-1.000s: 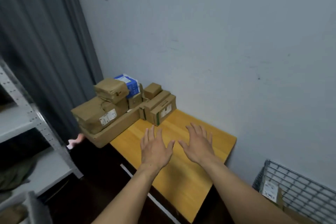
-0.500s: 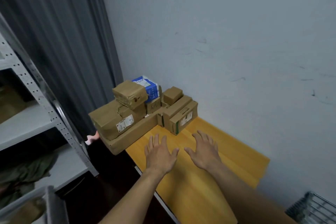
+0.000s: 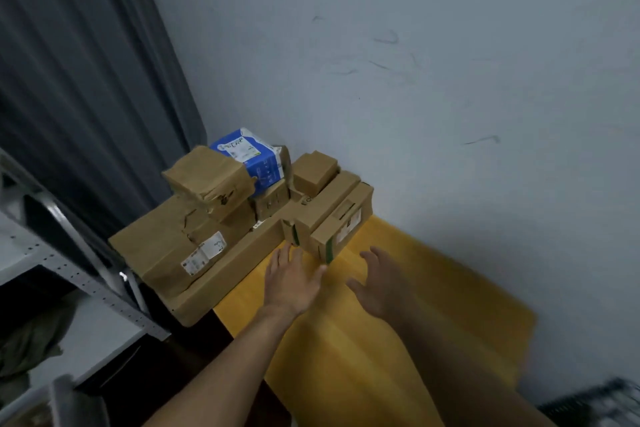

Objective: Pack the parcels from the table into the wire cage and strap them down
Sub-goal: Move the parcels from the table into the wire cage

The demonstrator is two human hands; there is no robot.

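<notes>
Moved: left hand point(image 3: 292, 282), right hand point(image 3: 382, 282), closer to parcels point(image 3: 194, 236).
Left: flat, empty, just beside green-taped box point(image 3: 341, 225).
Right: spread, empty, over table point(image 3: 450, 305).

- No word, number or brand name can be read anywhere; the view is soft with blur.
- A white shipping label point(image 3: 204, 253) sits on the front face of the large brown parcel point(image 3: 156, 246). It carries dark print and a barcode-like patch, too smeared to read.
- The blue and white package point(image 3: 258, 163) at the back of the pile has a white panel on top with dark handwriting-like marks, not legible.
- A pale label point(image 3: 349, 229) lies on top of the green-taped cardboard box point(image 3: 325, 236); its print is unreadable.
- The small brown box point(image 3: 272, 201) below the blue package shows faint dark marks, illegible.
</notes>
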